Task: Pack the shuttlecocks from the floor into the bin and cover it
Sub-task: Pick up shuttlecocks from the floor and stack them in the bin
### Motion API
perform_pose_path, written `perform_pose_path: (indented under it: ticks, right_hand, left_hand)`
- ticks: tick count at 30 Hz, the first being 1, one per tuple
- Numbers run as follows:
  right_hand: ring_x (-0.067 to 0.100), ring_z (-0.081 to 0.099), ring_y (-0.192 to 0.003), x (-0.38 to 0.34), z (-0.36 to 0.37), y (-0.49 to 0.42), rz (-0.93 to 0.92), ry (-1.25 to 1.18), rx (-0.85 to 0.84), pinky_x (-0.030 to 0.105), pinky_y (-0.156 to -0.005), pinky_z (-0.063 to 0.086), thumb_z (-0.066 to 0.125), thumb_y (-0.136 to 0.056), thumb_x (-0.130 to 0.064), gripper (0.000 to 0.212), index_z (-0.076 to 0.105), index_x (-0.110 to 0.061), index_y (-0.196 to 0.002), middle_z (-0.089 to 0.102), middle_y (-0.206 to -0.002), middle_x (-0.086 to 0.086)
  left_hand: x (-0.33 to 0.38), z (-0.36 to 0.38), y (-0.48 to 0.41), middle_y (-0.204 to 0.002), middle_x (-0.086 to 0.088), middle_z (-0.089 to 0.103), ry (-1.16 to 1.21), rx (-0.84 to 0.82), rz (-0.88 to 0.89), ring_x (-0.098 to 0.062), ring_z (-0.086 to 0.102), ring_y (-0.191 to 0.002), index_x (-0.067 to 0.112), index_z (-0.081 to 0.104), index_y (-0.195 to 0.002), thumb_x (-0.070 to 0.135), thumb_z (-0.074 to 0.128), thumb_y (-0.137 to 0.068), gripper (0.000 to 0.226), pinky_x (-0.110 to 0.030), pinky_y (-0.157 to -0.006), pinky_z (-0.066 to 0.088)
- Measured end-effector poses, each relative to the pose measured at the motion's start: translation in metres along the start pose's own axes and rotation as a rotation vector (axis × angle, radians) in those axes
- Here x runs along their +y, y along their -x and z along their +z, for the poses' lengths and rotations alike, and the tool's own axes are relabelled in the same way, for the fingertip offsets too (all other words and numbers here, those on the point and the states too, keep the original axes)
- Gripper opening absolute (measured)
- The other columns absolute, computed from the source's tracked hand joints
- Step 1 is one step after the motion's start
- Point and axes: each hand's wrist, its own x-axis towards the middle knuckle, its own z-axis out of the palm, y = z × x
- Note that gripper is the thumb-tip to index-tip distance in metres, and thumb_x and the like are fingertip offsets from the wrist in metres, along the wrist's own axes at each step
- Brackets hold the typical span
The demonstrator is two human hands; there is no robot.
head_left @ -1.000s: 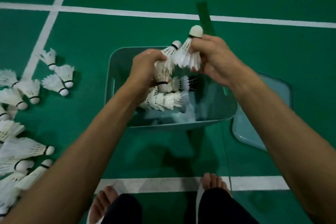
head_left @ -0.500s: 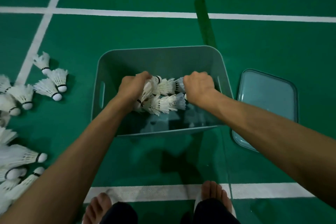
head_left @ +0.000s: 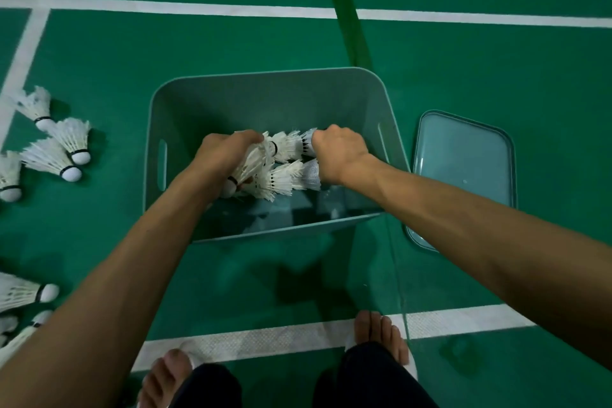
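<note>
A grey-green bin [head_left: 265, 89] stands on the green court floor in front of me. Both my hands are down inside it. My left hand [head_left: 225, 156] grips a bunch of white shuttlecocks [head_left: 251, 166] with their feathers splayed. My right hand [head_left: 337, 152] holds the end of another shuttlecock [head_left: 309, 142]. More shuttlecocks in the bin [head_left: 281, 179] lie between my hands. The bin's lid [head_left: 463, 172] rests flat on the floor to the right of the bin.
Several loose shuttlecocks [head_left: 56, 156] are scattered on the floor at the left, with more of them [head_left: 23, 295] near my left forearm. White court lines cross the floor. My bare feet [head_left: 381, 331] stand on the near line.
My hands have dropped from above the bin into it with the shuttlecocks. Since half a second ago they have barely shifted.
</note>
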Motion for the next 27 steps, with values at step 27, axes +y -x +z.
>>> perform_pose_path:
  ticks: [27]
  right_hand:
    - [0.036, 0.076, -0.082, 0.010, 0.011, -0.024, 0.522, -0.873, -0.295, 0.042, -0.076, 0.065, 0.067, -0.091, 0.006, 0.025, 0.062, 0.005, -0.115, 0.064, -0.121, 0.021]
  left_hand:
    - [-0.008, -0.010, -0.007, -0.064, -0.013, 0.068, -0.178, -0.281, -0.142, -0.021, 0.061, -0.043, 0.006, 0.062, -0.098, 0.034, 0.051, -0.099, 0.030, -0.016, -0.035, 0.040]
